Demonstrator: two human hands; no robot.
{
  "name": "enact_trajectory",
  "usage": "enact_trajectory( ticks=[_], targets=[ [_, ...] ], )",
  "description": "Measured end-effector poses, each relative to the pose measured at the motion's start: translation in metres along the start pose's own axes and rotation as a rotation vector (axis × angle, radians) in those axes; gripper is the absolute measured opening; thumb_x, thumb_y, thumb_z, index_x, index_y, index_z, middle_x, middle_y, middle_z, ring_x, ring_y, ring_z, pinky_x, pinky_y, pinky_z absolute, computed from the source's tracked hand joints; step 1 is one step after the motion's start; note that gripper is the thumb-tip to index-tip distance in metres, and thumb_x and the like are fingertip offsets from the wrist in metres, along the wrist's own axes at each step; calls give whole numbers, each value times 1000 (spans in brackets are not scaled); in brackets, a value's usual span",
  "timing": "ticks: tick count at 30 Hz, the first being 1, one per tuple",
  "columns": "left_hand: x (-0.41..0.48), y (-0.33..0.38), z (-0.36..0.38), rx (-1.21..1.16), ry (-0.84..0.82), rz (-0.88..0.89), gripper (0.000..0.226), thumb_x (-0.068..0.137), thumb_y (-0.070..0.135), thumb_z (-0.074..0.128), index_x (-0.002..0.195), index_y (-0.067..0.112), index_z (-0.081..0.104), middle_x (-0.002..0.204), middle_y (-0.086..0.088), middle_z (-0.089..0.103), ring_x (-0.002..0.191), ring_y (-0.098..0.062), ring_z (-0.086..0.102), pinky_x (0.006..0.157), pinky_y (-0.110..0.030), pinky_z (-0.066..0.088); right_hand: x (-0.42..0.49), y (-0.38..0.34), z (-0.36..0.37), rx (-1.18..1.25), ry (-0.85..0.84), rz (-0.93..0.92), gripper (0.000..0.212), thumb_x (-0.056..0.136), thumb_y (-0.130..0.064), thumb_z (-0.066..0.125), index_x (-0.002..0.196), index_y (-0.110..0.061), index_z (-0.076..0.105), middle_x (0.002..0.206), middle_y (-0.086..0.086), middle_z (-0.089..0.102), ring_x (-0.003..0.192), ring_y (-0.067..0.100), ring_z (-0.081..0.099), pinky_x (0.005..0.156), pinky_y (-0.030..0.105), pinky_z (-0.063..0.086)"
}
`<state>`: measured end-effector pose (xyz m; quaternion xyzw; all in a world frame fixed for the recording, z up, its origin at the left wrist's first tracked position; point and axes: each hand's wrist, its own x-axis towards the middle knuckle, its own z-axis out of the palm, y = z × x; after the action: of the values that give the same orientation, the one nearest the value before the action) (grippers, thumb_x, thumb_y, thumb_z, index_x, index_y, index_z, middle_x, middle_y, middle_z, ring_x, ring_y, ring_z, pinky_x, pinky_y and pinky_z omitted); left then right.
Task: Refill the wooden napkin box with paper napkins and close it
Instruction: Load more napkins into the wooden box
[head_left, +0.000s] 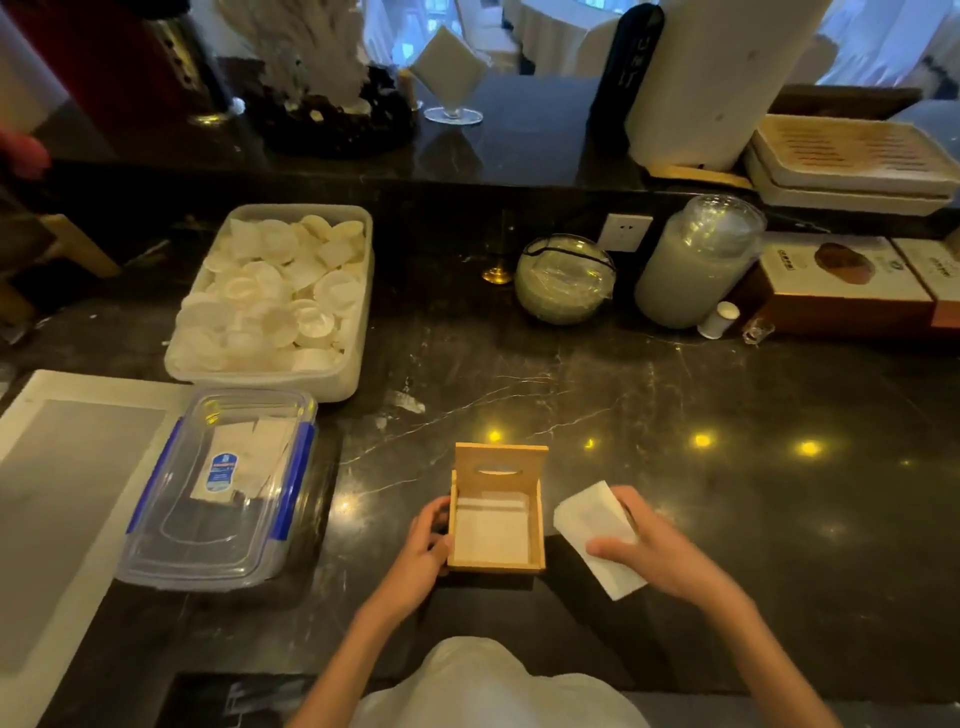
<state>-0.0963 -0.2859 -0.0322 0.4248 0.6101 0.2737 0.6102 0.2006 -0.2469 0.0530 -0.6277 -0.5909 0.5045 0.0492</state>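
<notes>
Loading the napkin box (496, 565) — lid (501, 460) up
Left hand (428, 543) grips the box wall, right hand (649, 553) pinches the napkins (587, 517); I'd lower them in flat, edges squared.

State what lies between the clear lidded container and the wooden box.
In the head view, the left hand lies there, holding the left wall of the box; from it to the container, only bare counter.

On the dark marble table (675, 405) the wooden napkin box (496, 564) stands with its lid (501, 460) raised and white napkins (491, 535) inside. The left grip (423, 548) holds its left wall. Just beside the box, the right grip (654, 556) pinches a napkin stack (584, 514), perhaps several sheets.
</notes>
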Motion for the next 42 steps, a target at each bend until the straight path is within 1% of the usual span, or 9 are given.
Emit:
enact_trajectory(
  ticks=[3, 5, 7, 11, 17, 26, 35, 39, 42],
  targets=[
    [1, -2, 1, -8, 20, 5, 42, 102, 22, 45, 129, 51, 33, 140, -1, 42, 112, -17, 57, 80, -25, 50, 17, -59, 1, -196, -248, -128, 60, 82, -39, 73, 130, -40, 37, 116, -15, 55, 103, 9, 58, 86, 30, 52],
    [2, -6, 0, -25, 23, 4, 43, 102, 20, 45, 131, 51, 35, 141, -1, 43, 113, -17, 58, 78, -24, 52, 41, -88, 19, -443, -290, -179, 64, 81, -35, 74, 134, -38, 38, 127, -8, 57, 114, 15, 56, 97, 41, 49],
    [3, -9, -1, -48, 18, 3, 45, 102, 19, 45, 137, 46, 35, 142, -1, 43, 114, -18, 58, 79, -25, 53, 65, -108, 40, -614, -312, -198, 71, 81, -30, 75, 141, -32, 37, 138, -3, 53, 125, 22, 50, 103, 44, 44],
    [1, -9, 0, -57, 34, 1, 48, 102, 16, 44, 142, 39, 35, 142, 0, 42, 114, -17, 56, 77, -21, 53, 98, -120, 68, -786, -525, -92, 74, 81, -29, 75, 144, -26, 36, 145, 2, 46, 133, 26, 42, 108, 44, 35],
    [-1, -9, 3, -49, 74, -10, 50, 101, 15, 44, 146, 37, 35, 140, -1, 40, 112, -15, 55, 94, -29, 50, 120, -124, 73, -884, -704, 37, 65, 85, -38, 71, 140, -26, 38, 141, 4, 50, 130, 28, 46, 106, 43, 38],
    [4, -17, 1, -54, 70, -7, 53, 101, 16, 45, 147, 38, 34, 139, 1, 39, 111, -14, 54, 91, -28, 50, 132, -117, 93, -868, -665, 213, 69, 84, -36, 72, 143, -21, 40, 144, 4, 47, 135, 30, 41, 111, 46, 35],
    [5, -19, -1, -22, 42, 5, 53, 100, 18, 46, 147, 40, 31, 140, 3, 36, 114, -13, 51, 101, -37, 49, 129, -119, 98, -899, -617, 227, 73, 83, -39, 72, 146, -26, 36, 147, 2, 44, 137, 29, 38, 112, 47, 33],
    [4, -17, -2, -16, 25, 16, 53, 100, 19, 45, 147, 39, 31, 140, 3, 35, 115, -14, 51, 100, -37, 49, 127, -122, 88, -847, -629, 249, 74, 88, -32, 67, 151, -26, 29, 153, 2, 36, 141, 29, 34, 115, 44, 30],
    [4, -17, -4, -18, 11, 19, 53, 100, 20, 45, 147, 40, 30, 139, 4, 34, 116, -14, 50, 104, -41, 48, 122, -123, 89, -953, -533, 182, 70, 92, -31, 61, 153, -26, 27, 156, 2, 34, 141, 28, 35, 113, 42, 32]
  ],
)
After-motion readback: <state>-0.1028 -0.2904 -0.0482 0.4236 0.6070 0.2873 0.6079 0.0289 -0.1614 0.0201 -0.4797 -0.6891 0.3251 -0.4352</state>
